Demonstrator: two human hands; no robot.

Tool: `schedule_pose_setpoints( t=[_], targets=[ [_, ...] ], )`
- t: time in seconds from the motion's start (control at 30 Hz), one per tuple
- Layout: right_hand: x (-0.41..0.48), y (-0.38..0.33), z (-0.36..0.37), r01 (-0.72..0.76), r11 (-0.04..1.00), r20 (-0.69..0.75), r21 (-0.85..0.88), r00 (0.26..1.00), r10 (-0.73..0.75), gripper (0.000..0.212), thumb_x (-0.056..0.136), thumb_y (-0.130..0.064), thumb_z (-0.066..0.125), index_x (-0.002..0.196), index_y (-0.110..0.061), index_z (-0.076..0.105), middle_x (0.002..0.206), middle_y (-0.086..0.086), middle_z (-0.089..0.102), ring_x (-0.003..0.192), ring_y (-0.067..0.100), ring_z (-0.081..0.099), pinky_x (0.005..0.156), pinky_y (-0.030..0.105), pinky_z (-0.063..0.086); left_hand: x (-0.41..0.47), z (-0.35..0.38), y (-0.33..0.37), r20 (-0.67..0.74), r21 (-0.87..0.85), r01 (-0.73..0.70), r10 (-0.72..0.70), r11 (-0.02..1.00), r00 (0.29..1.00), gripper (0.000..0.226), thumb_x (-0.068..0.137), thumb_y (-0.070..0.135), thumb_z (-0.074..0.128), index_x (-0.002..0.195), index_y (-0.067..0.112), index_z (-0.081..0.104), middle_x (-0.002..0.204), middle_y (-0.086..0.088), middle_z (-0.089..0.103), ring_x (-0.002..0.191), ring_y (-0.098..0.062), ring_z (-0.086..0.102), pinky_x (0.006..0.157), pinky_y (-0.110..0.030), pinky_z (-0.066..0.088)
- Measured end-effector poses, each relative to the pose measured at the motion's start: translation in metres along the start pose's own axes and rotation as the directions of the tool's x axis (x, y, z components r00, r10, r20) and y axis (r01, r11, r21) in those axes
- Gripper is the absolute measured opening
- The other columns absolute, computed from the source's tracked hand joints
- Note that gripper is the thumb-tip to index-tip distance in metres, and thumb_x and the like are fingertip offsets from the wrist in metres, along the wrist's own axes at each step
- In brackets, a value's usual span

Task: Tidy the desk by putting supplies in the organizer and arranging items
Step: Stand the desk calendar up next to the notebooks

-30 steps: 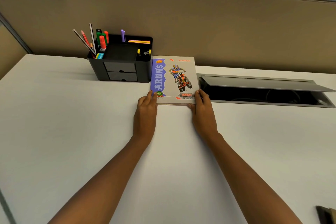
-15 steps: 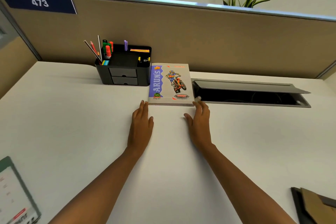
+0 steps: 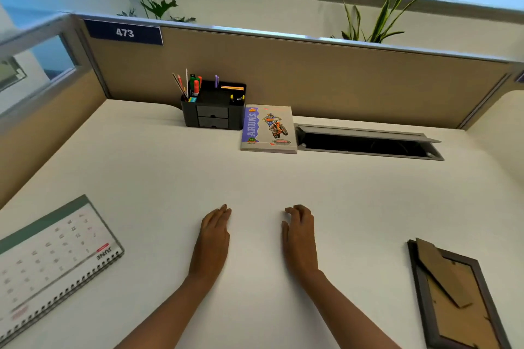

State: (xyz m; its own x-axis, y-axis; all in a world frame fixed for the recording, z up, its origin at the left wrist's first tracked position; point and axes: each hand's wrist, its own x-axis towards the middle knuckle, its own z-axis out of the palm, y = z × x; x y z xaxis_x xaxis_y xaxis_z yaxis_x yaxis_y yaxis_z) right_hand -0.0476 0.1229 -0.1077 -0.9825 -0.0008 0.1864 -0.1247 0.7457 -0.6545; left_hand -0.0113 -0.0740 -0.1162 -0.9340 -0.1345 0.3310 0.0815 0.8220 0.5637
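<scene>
Your left hand (image 3: 214, 231) lies palm down on the desk (image 3: 170, 173), fingers straight and together, gripping nothing. Your right hand (image 3: 299, 231) sits beside it with a gap between them, fingers loosely curled, also holding nothing. Both are near the middle of the desk, well apart from everything else on it.

The organizer (image 3: 213, 110) is black and stands at the far edge against the partition (image 3: 312, 73). Its pens and markers (image 3: 190, 85) stand upright or leaning in the left compartment. A purple pen (image 3: 216, 81) pokes up at the back, and something orange lies across the right rear section. It has two small drawers (image 3: 212, 116) on the front, both closed.

The notebook (image 3: 268, 129) lies flat with its motorbike cover up, just to the right of the organizer. I can't tell whether they touch. Its right edge sits just beside the open cable hatch (image 3: 365, 142).

The desk calendar (image 3: 54, 258) lies flat at the near left, with its spiral binding toward you and "JUNE" reading upside down. The picture frame (image 3: 467, 317) lies face down at the near right, with its brown backing and stand showing.

A "473" plate (image 3: 124, 33) is at the top left of the partition. Plants (image 3: 377, 17) and a window are behind it.
</scene>
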Motion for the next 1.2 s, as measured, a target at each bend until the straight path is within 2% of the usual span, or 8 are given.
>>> schedule_pose_setpoints(
  t=[0.07, 0.2, 0.4, 0.53, 0.83, 0.93, 1.03, 1.2],
  targets=[
    [-0.024, -0.006, -0.003, -0.001, 1.000, 0.019, 0.026, 1.000, 0.000, 0.031, 0.093, -0.013, 0.046, 0.124, -0.018, 0.048, 0.136, -0.007, 0.033, 0.125, 0.009, 0.034, 0.104, 0.023, 0.033, -0.023, -0.007, 0.001, -0.024, 0.036, -0.040, 0.041, 0.999, 0.999, 0.052, 0.079, -0.011, 0.060, 0.128, 0.006, 0.055, 0.133, -0.006, 0.055, 0.124, -0.016, 0.043, 0.103, -0.032, 0.042],
    [-0.062, -0.014, -0.006, 0.007, 0.998, 0.058, 0.066, 0.998, -0.011, 0.028, 0.093, -0.013, 0.046, 0.119, -0.023, 0.049, 0.127, -0.018, 0.030, 0.117, -0.001, 0.031, 0.096, 0.012, 0.025, -0.064, -0.021, 0.011, -0.034, 0.045, -0.004, 0.005, 0.999, 0.999, 0.053, 0.078, -0.010, 0.060, 0.128, 0.007, 0.056, 0.133, -0.005, 0.056, 0.125, -0.011, 0.039, 0.105, -0.027, 0.035],
    [-0.093, -0.026, -0.001, 0.039, 0.993, 0.134, 0.114, 0.989, -0.055, 0.028, 0.092, -0.018, 0.049, 0.117, -0.029, 0.050, 0.125, -0.015, 0.040, 0.108, -0.017, 0.030, 0.089, 0.001, 0.025, -0.102, -0.031, 0.018, -0.033, 0.000, 0.079, -0.079, 0.997, 0.996, 0.048, 0.084, -0.008, 0.052, 0.129, 0.009, 0.055, 0.136, -0.003, 0.052, 0.129, -0.010, 0.038, 0.110, -0.017, 0.021],
    [-0.108, -0.040, 0.007, 0.191, 0.981, 0.141, 0.040, 0.971, -0.194, 0.031, 0.092, -0.017, 0.050, 0.122, -0.021, 0.050, 0.122, -0.011, 0.042, 0.112, 0.001, 0.036, 0.093, 0.010, 0.027, -0.120, -0.036, 0.022, -0.055, -0.072, 0.159, -0.163, 0.985, 0.985, 0.042, 0.090, -0.002, 0.045, 0.129, 0.011, 0.054, 0.139, -0.001, 0.048, 0.131, -0.009, 0.036, 0.107, -0.004, 0.011],
    [-0.127, -0.107, 0.045, 0.288, 0.954, 0.159, 0.082, 0.941, -0.298, 0.028, 0.096, -0.016, 0.047, 0.124, -0.017, 0.048, 0.122, -0.004, 0.046, 0.112, 0.009, 0.041, 0.090, 0.013, 0.030, -0.148, -0.095, -0.015, -0.099, -0.144, 0.244, -0.259, 0.959, 0.961, 0.035, 0.096, 0.009, 0.042, 0.129, 0.016, 0.053, 0.135, 0.007, 0.050, 0.125, 0.001, 0.037, 0.100, 0.003, 0.015],
    [-0.132, -0.138, 0.064, 0.262, 0.957, 0.142, 0.126, 0.950, -0.279, 0.027, 0.096, -0.016, 0.047, 0.123, -0.016, 0.049, 0.121, -0.001, 0.047, 0.112, 0.013, 0.042, 0.090, 0.015, 0.030, -0.152, -0.127, -0.038, -0.154, -0.164, 0.266, -0.291, 0.950, 0.944, 0.035, 0.095, 0.008, 0.043, 0.127, 0.018, 0.052, 0.129, 0.015, 0.048, 0.126, -0.001, 0.037, 0.108, -0.015, 0.029],
    [-0.135, -0.171, 0.083, 0.253, 0.954, 0.131, 0.158, 0.953, -0.275, 0.027, 0.096, -0.013, 0.048, 0.123, -0.013, 0.050, 0.122, 0.002, 0.048, 0.113, 0.016, 0.042, 0.089, 0.015, 0.028, -0.157, -0.157, -0.068, -0.261, -0.045, 0.287, -0.288, 0.957, 0.921, 0.034, 0.093, 0.004, 0.047, 0.124, 0.015, 0.054, 0.141, 0.003, 0.044, 0.136, -0.009, 0.024, 0.114, -0.035, 0.026],
    [-0.132, -0.215, 0.116, 0.152, 0.969, 0.240, 0.197, 0.950, -0.198, 0.037, 0.095, -0.014, 0.050, 0.131, -0.007, 0.045, 0.132, 0.009, 0.045, 0.122, 0.023, 0.039, 0.095, 0.017, 0.027, -0.164, -0.203, -0.117, -0.390, 0.055, 0.573, -0.510, 0.818, 0.766, 0.047, 0.082, 0.004, 0.059, 0.127, 0.011, 0.048, 0.151, -0.015, 0.029, 0.139, -0.035, 0.018, 0.110, -0.053, 0.017]
  ],
)
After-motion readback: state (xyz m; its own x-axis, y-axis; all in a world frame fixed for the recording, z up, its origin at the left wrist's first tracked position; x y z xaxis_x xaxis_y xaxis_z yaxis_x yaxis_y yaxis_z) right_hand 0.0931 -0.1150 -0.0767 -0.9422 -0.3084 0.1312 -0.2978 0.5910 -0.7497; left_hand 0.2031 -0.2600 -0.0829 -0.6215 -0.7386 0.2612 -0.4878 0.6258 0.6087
